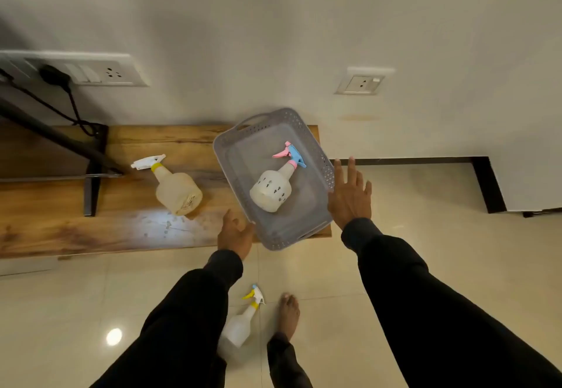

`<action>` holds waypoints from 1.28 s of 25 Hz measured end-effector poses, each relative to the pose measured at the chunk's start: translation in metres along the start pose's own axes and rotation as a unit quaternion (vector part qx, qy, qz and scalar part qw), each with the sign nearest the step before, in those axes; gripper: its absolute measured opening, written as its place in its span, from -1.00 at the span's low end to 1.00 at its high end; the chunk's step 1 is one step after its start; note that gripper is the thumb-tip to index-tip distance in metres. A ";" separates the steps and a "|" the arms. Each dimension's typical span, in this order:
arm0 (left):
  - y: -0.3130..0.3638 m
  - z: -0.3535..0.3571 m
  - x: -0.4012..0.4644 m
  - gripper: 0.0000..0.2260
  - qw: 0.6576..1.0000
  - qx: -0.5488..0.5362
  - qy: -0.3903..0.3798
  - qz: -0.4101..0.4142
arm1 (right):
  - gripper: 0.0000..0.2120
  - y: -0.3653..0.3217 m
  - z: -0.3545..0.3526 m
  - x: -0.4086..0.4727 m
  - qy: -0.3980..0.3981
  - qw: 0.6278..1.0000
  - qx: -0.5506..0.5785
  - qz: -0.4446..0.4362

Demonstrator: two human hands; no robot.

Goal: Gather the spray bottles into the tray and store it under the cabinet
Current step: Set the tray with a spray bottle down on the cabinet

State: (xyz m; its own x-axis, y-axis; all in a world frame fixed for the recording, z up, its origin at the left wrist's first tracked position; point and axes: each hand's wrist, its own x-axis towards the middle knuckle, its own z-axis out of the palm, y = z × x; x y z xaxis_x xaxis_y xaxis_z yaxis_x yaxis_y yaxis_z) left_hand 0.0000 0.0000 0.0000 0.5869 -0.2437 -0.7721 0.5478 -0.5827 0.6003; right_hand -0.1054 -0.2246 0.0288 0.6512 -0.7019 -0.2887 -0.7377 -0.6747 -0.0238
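A grey perforated tray [316, 156] rests on the right end of a low wooden cabinet top [91, 223], its near corner overhanging the edge. Inside it stands a white spray bottle with a pink and blue trigger [272, 187]. A yellowish spray bottle with a white trigger [176, 188] stands on the wood to the tray's left. A third spray bottle with a yellow trigger [240, 323] stands on the floor by my foot. My left hand [234, 234] is at the tray's near-left rim, fingers curled. My right hand [349, 196] is spread open beside the tray's right rim.
A monitor's black stand [91, 174] and cable sit on the cabinet's left part. Wall sockets [362, 83] are mounted above. Glossy tiled floor [395, 266] lies in front, with my bare foot [289, 314] on it. A dark skirting runs along the wall at right.
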 end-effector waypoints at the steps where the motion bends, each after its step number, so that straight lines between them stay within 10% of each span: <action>1: -0.004 0.006 0.003 -0.27 1.000 -0.023 0.001 -0.010 | -0.23 0.003 0.005 0.006 -0.016 0.999 0.027 0.029; 8: -0.011 0.025 0.013 -0.87 0.999 -0.036 -0.008 -0.016 | -0.55 0.025 0.030 0.035 -0.102 0.979 0.167 0.065; 32: 0.042 -0.035 0.061 -0.86 0.958 0.277 -0.015 0.078 | -0.75 0.003 0.065 -0.024 -0.083 0.935 0.309 0.155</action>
State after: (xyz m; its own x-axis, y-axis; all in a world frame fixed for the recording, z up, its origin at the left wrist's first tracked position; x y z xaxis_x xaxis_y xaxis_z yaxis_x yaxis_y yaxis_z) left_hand 0.0802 -0.0120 -0.0146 0.6141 -0.3777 -0.6929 0.0502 -0.8575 0.5120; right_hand -0.1346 -0.1947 -0.0270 0.3910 -0.7613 -0.5172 -0.8813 -0.1478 -0.4488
